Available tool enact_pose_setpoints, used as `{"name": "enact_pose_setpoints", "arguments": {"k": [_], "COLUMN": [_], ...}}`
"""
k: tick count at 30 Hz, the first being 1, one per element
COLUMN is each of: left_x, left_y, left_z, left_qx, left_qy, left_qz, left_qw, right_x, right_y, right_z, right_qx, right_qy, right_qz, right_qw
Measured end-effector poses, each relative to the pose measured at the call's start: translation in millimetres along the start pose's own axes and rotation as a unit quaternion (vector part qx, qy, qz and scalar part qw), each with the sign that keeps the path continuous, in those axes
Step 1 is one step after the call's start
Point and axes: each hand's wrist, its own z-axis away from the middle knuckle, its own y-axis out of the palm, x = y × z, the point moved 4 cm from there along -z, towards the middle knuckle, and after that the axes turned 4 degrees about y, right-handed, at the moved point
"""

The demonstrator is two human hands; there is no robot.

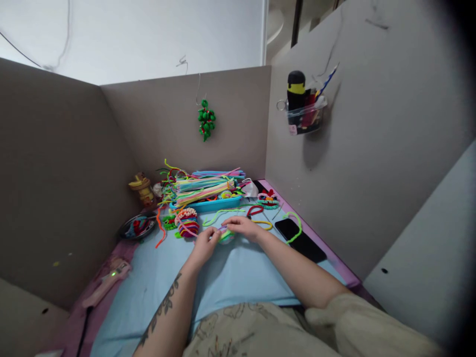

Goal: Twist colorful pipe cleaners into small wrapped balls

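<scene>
My left hand (207, 242) pinches the near left side of a small pipe-cleaner piece (226, 236), coloured light green and lilac. A pink strand (188, 227) sticks out to the left beside that hand. On the other side, my right hand (243, 227) has its fingers closed on the top of the same piece. Both hands are just above the blue cloth (238, 267). Close to my left hand stands a striped, multicoloured bundle (187, 223). Beyond the hands lies a loose green pipe cleaner (223, 211), with red (255, 210) and yellow (267, 226) loops to the right.
A blue tray (208, 205) heaped with pipe cleaners (203, 191) stands at the back. Right of my hands lies a black phone (301, 240) under a green strand. A pink glue gun (107, 283) and a dark bowl (138, 227) are at left. Panels (186, 124) enclose the table.
</scene>
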Motion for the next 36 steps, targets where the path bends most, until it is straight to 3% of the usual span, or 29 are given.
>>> {"name": "enact_pose_setpoints", "arguments": {"k": [2, 8, 18, 24, 28, 32, 36], "left_x": [2.8, 4.8, 2.0, 3.6, 4.4, -1.5, -7.0], "left_y": [2.3, 5.1, 2.2, 0.7, -3.7, -11.4, -16.8], "left_z": [0.1, -0.1, -0.3, -0.7, -0.8, 1.5, 3.3], "left_qx": [0.011, 0.025, 0.01, 0.01, -0.06, -0.136, -0.156], "left_qy": [-0.007, -0.017, -0.008, -0.012, 0.013, 0.058, 0.076], "left_qz": [0.012, 0.047, 0.002, -0.006, 0.013, -0.033, -0.052], "left_qw": [1.0, 0.998, 1.0, 1.0, 0.998, 0.988, 0.983], "right_x": [-3.1, -11.4, -9.4, -12.7, -9.0, -3.2, -0.7], "right_y": [6.4, 10.1, 14.7, 13.7, 6.8, -1.8, -4.0], "right_z": [0.6, -1.1, -0.6, -2.0, -1.6, -1.7, -2.1], "right_qx": [0.014, -0.024, -0.033, -0.042, -0.063, -0.079, -0.083], "right_qy": [0.019, 0.022, -0.024, 0.002, 0.01, 0.005, -0.007], "right_qz": [-0.011, 0.001, 0.055, 0.033, -0.012, -0.076, -0.118], "right_qw": [1.0, 0.999, 0.998, 0.999, 0.998, 0.994, 0.989]}}
